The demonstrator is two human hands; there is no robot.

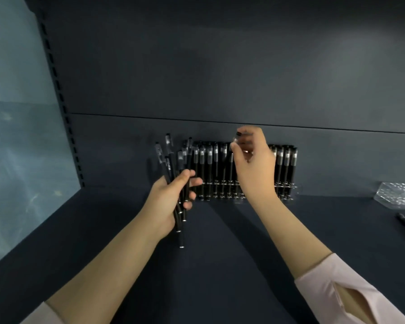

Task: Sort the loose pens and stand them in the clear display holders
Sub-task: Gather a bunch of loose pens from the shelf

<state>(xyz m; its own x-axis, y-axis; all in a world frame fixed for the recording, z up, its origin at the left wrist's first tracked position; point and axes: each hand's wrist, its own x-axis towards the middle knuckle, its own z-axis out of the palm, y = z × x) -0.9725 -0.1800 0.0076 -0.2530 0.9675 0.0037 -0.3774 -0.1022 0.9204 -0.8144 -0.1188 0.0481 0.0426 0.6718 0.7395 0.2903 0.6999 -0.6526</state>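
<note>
The left hand (171, 195) grips a bunch of pens (173, 160) above the shelf (220, 242), near its back edge. The right hand (253, 164) pinches the top of one pen (231, 167) standing in the holder (285, 190) along that edge.

Surface finishes at the display shelf.
The pens (208, 169) show glossy black plastic barrels, clear caps and bright metallic rings; the holder (288, 187) is transparent, glinting plastic; the shelf (220, 242) smooth, matt; the side panel (21, 148) hazy, translucent; the packet (400, 195) crinkled clear film; the sleeve (337, 288) matt cloth.

Plainly a shop, going by dark shelf (220, 242), slotted upright (56, 90) and identical pens (208, 164) ranked in a clear holder (288, 190)
</note>
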